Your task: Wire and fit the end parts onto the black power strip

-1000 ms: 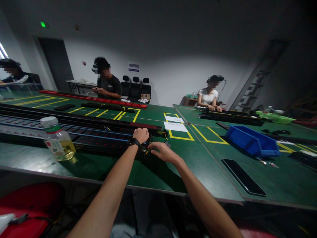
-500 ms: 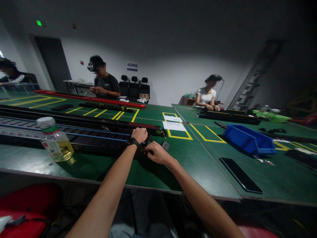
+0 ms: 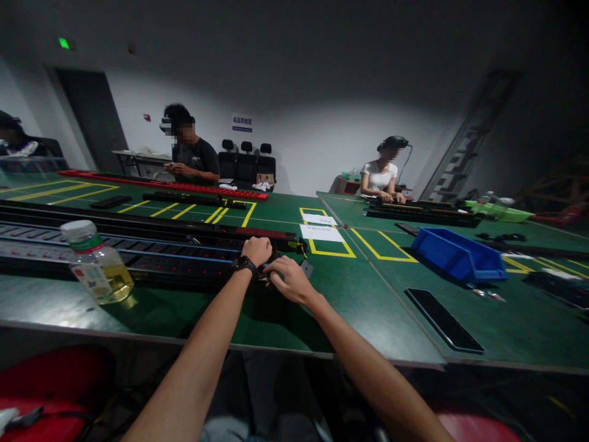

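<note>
From afar, I curl my left hand over the right end of the black track tabletop, seemingly steadying it beside my bent right hand (grips: I cannot tell).

You've got the bottle in front of the rail on the table, left hand at the rail's right end, right hand beside it, phone farther right, bin behind that.
</note>
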Motion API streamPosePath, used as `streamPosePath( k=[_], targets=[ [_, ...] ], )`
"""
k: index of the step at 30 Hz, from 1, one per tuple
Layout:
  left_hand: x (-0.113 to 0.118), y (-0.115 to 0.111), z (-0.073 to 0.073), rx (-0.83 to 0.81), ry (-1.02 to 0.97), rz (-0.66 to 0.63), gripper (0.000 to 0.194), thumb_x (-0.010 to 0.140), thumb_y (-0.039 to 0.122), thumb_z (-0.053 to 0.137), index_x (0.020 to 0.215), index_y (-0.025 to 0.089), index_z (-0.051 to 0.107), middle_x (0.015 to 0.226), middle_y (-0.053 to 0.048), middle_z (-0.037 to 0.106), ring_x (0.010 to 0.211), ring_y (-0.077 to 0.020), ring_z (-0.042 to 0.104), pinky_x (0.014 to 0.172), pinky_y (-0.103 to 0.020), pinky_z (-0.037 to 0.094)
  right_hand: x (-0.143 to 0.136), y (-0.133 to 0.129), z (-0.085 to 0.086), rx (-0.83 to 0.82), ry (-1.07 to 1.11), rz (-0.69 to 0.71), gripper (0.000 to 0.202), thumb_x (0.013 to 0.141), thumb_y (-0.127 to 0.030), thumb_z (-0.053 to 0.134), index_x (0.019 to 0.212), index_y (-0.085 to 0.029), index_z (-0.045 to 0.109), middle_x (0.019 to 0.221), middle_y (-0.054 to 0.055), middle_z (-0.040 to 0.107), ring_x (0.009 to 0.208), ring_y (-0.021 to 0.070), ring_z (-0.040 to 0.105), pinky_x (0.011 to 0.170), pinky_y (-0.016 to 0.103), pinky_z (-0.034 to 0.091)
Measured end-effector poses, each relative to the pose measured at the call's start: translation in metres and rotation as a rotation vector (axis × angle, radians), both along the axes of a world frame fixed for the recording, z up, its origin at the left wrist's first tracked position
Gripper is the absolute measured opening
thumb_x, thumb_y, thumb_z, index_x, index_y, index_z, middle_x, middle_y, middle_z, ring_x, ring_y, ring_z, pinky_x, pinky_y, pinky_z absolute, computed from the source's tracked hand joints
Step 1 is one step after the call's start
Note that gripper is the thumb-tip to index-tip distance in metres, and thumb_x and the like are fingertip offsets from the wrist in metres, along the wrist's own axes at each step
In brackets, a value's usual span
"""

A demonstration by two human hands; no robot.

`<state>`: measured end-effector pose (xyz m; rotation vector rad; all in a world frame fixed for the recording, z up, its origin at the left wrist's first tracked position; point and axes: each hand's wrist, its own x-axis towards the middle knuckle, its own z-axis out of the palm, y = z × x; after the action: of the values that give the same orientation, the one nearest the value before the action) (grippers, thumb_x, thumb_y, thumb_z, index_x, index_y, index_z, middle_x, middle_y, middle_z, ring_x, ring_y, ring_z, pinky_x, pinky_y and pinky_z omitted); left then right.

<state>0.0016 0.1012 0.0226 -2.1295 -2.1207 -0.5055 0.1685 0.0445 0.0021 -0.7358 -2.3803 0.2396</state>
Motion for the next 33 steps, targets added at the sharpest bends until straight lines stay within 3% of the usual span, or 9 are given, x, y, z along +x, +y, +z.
streamPosePath(
  k=[4, 7, 11, 14, 18, 22, 25, 29, 33],
  targets=[
    [-0.001, -0.001, 0.001, -0.003, 0.001, 0.0, 0.036, 0.096, 0.026, 0.046, 0.107, 0.024, 0.081, 0.107, -0.012, 0.08, 0.109, -0.0279, 0.072, 0.099, -0.039, 0.052, 0.024, 0.017, 0.011, -0.003, 0.054, -0.438, 0.029, 0.102, -0.026, 0.045, 0.091, -0.021, 0.072, 0.091, 0.008, 0.072, 0.09, 0.0223, 0.062, 0.081, 0.031, 0.045],
    [-0.001, -0.001, 0.001, -0.007, 0.0, -0.003, 0.036, 0.096, 0.027, 0.046, 0.106, 0.024, 0.081, 0.106, -0.012, 0.08, 0.107, -0.0286, 0.073, 0.098, -0.04, 0.052, 0.046, 0.03, 0.014, -0.137, -0.087, -0.745, 0.026, 0.098, -0.029, 0.051, 0.093, -0.021, 0.075, 0.096, 0.013, 0.075, 0.093, 0.0264, 0.067, 0.075, 0.032, 0.047],
    [-0.001, 0.0, 0.001, -0.009, -0.001, 0.002, 0.037, 0.096, 0.027, 0.046, 0.107, 0.024, 0.08, 0.105, -0.012, 0.08, 0.107, -0.029, 0.073, 0.097, -0.04, 0.052, 0.067, 0.039, 0.009, -0.336, -0.295, -0.894, 0.026, 0.094, -0.031, 0.056, 0.098, -0.02, 0.079, 0.108, 0.019, 0.076, 0.098, 0.0338, 0.073, 0.076, 0.039, 0.051],
    [-0.001, -0.001, 0.002, -0.011, -0.001, 0.009, 0.037, 0.095, 0.026, 0.046, 0.108, 0.024, 0.08, 0.105, -0.012, 0.08, 0.107, -0.0276, 0.073, 0.098, -0.038, 0.052, 0.075, 0.042, 0.002, -0.382, -0.358, -0.884, 0.028, 0.094, -0.034, 0.057, 0.104, -0.02, 0.08, 0.114, 0.021, 0.076, 0.101, 0.0359, 0.074, 0.08, 0.043, 0.053],
    [0.0, -0.002, 0.003, -0.014, -0.003, 0.01, 0.036, 0.095, 0.027, 0.047, 0.107, 0.025, 0.08, 0.104, -0.011, 0.081, 0.107, -0.0263, 0.073, 0.098, -0.037, 0.052, 0.073, 0.044, -0.002, -0.355, -0.379, -0.862, 0.029, 0.095, -0.035, 0.055, 0.102, -0.021, 0.079, 0.106, 0.02, 0.077, 0.096, 0.0336, 0.074, 0.077, 0.041, 0.053],
    [0.001, -0.002, 0.003, -0.016, -0.002, 0.006, 0.036, 0.096, 0.026, 0.046, 0.106, 0.024, 0.081, 0.105, -0.011, 0.08, 0.108, -0.0279, 0.073, 0.098, -0.039, 0.052, 0.058, 0.039, 0.002, -0.169, -0.301, -0.79, 0.029, 0.1, -0.03, 0.051, 0.098, -0.019, 0.078, 0.099, 0.018, 0.076, 0.094, 0.0304, 0.071, 0.079, 0.038, 0.052],
    [0.001, -0.002, 0.003, -0.014, -0.001, 0.003, 0.037, 0.096, 0.025, 0.046, 0.107, 0.023, 0.08, 0.106, -0.013, 0.08, 0.108, -0.029, 0.072, 0.098, -0.04, 0.051, 0.039, 0.03, 0.004, -0.015, -0.16, -0.611, 0.029, 0.103, -0.031, 0.052, 0.12, -0.018, 0.072, 0.11, 0.016, 0.072, 0.105, 0.0292, 0.067, 0.091, 0.038, 0.05],
    [-0.001, -0.006, 0.005, -0.018, 0.004, -0.022, 0.033, 0.095, 0.026, 0.049, 0.106, 0.023, 0.079, 0.105, -0.012, 0.08, 0.108, -0.0278, 0.072, 0.098, -0.038, 0.051, 0.013, 0.018, -0.001, 0.012, -0.133, -0.294, 0.045, 0.107, -0.038, 0.051, 0.15, -0.023, 0.054, 0.12, 0.012, 0.066, 0.112, 0.0258, 0.062, 0.097, 0.036, 0.048],
    [-0.002, -0.008, 0.006, -0.026, 0.009, -0.038, 0.029, 0.093, 0.026, 0.052, 0.104, 0.024, 0.079, 0.104, -0.01, 0.08, 0.107, -0.026, 0.072, 0.097, -0.035, 0.051, 0.003, 0.012, -0.006, -0.013, -0.2, -0.206, 0.05, 0.109, -0.04, 0.046, 0.156, -0.023, 0.047, 0.125, 0.013, 0.065, 0.116, 0.0273, 0.06, 0.098, 0.037, 0.047]
  ],
)
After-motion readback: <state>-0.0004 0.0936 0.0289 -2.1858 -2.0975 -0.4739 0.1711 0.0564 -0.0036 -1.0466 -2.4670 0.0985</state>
